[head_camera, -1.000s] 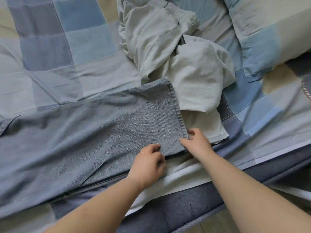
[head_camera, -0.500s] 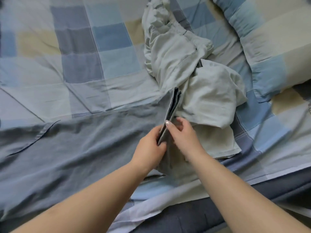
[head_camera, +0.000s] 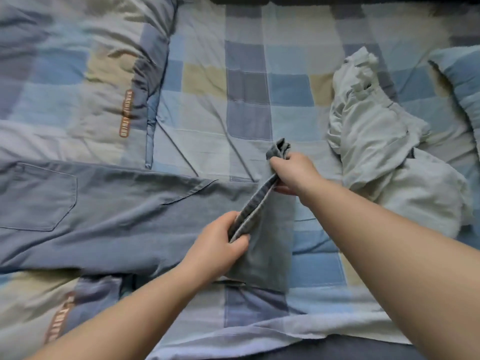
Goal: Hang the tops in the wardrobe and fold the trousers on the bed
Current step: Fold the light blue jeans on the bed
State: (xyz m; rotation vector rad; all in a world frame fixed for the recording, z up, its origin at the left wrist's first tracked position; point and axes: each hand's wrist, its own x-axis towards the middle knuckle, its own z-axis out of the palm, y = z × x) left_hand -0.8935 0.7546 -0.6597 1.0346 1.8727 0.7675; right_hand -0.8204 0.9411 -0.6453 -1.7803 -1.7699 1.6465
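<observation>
I'm holding the blue trousers [head_camera: 109,216], spread across the frame's centre-left, by their hem: left hand [head_camera: 218,245] and right hand [head_camera: 291,172] both pinching it, lifted for folding leftward. Pale garment [head_camera: 389,157] lying right.

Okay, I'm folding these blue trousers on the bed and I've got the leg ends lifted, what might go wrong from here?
1. The left hand and right hand pinch only the hem of the blue trousers; a layer may slip out and the legs fold unevenly.
2. The rumpled checked quilt underneath could leave creases in the fold.
3. The pale crumpled garment lies close on the right and could get caught up.
</observation>
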